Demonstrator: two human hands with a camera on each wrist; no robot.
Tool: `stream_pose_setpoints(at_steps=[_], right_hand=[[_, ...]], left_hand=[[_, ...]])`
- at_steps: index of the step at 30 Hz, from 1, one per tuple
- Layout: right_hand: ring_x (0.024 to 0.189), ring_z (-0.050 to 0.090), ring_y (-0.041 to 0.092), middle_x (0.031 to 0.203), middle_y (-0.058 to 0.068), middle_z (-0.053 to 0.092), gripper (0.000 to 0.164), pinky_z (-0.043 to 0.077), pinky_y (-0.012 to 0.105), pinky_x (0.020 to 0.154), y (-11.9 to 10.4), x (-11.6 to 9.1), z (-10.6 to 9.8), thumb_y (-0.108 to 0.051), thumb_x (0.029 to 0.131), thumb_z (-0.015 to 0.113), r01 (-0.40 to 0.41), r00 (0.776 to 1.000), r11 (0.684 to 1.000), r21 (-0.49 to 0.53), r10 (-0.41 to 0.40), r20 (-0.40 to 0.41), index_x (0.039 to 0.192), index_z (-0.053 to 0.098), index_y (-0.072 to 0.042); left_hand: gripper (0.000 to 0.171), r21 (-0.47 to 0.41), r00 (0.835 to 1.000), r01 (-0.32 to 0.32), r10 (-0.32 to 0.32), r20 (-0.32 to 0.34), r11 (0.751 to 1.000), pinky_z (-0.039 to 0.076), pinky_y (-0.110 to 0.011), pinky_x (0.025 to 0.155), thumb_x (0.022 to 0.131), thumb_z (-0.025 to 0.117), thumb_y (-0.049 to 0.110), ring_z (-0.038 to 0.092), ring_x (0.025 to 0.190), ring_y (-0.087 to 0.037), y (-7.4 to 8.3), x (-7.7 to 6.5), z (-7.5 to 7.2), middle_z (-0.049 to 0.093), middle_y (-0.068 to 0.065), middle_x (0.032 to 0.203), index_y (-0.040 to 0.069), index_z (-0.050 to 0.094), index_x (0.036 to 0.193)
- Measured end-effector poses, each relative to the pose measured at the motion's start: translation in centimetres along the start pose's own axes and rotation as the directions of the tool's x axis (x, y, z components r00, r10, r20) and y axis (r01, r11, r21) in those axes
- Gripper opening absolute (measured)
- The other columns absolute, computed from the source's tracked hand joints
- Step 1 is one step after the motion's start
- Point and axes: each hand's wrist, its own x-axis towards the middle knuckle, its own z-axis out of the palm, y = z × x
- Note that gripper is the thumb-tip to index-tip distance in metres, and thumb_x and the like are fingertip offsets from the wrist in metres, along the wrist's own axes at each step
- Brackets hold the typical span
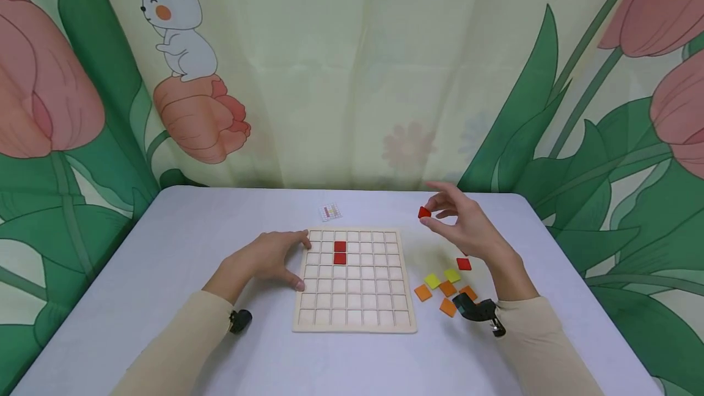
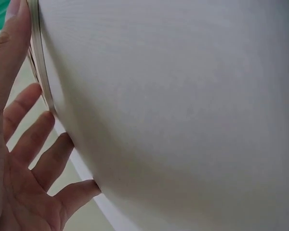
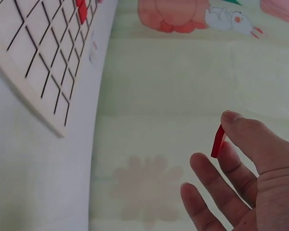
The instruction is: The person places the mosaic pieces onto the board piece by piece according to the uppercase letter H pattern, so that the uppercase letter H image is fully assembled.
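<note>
My right hand (image 1: pixel 464 225) is raised off the table, to the right of the board's far corner. Its thumb and a finger pinch a red square tile (image 3: pixel 218 141), seen nearly edge-on in the right wrist view. On the table lies a pale wooden grid board (image 1: pixel 354 327) with square cells. Two red tiles (image 1: pixel 340 252) sit in it, one above the other, near its far left. Along the board's left edge rests my left hand (image 1: pixel 269 256), its thumb and fingers spread. The left wrist view shows these fingers (image 2: pixel 53 159), with the thumb against the board's edge.
Orange tiles (image 1: pixel 448 307) and yellow tiles (image 1: pixel 452 275) lie loose to the right of the board, with a red tile (image 1: pixel 464 264) behind them. A small printed card (image 1: pixel 330 211) lies beyond the board. Behind the white table (image 1: pixel 220 200) hangs a patterned curtain (image 1: pixel 330 78).
</note>
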Motion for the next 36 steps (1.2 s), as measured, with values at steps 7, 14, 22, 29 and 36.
stream_pose_setpoints(at_steps=[7,14,22,29,36], right_hand=[[0.105,0.067,0.019,0.108,0.004,0.068,0.066,0.056,0.051,0.097,-0.9,1.5,1.1,-0.013,0.092,0.079,0.029,1.000,0.997,0.068,-0.030,0.008,0.150,0.046,-0.015],[0.102,0.066,0.018,0.105,0.002,0.069,0.064,0.057,0.049,0.097,-2.2,3.1,2.0,-0.013,0.091,0.080,0.052,0.997,0.996,0.079,-0.056,0.050,0.147,0.048,-0.016],[0.099,0.066,0.016,0.103,0.000,0.068,0.063,0.058,0.046,0.094,-2.5,3.5,4.1,-0.010,0.090,0.080,0.064,0.994,0.992,0.113,-0.074,0.084,0.145,0.051,-0.014],[0.101,0.066,0.014,0.103,-0.002,0.068,0.058,0.059,0.043,0.091,-3.6,4.4,7.2,-0.016,0.092,0.080,0.088,0.987,0.991,0.103,-0.101,0.127,0.144,0.053,-0.015],[0.101,0.066,0.013,0.101,-0.005,0.067,0.059,0.060,0.043,0.090,-4.6,3.9,8.5,-0.016,0.091,0.080,0.063,0.981,0.995,0.083,-0.077,0.180,0.144,0.054,-0.013]], left_hand=[[0.082,-0.015,1.000,-0.019,0.019,-0.010,1.000,0.040,-0.053,0.115,0.058,0.093,0.063,0.048,0.144,-0.027,0.0,0.2,0.5,0.042,0.002,0.163,0.032,0.059,0.126],[0.082,0.011,1.000,-0.014,0.014,-0.018,1.000,0.044,-0.050,0.112,0.059,0.095,0.060,0.053,0.138,-0.028,0.2,0.6,-0.6,0.047,0.000,0.159,0.031,0.059,0.127],[0.083,0.042,1.000,-0.010,0.010,-0.003,0.999,0.045,-0.051,0.111,0.056,0.095,0.062,0.056,0.134,-0.026,0.1,0.7,-0.7,0.054,0.000,0.153,0.031,0.060,0.124],[0.086,0.074,1.000,0.005,-0.004,-0.012,0.997,0.050,-0.047,0.106,0.050,0.095,0.064,0.060,0.124,-0.021,0.1,0.6,-0.5,0.063,0.003,0.137,0.031,0.061,0.122],[0.085,0.039,1.000,0.000,0.000,-0.013,0.999,0.051,-0.045,0.102,0.049,0.097,0.062,0.061,0.115,-0.017,0.4,0.3,-0.2,0.066,0.006,0.127,0.031,0.061,0.119]])
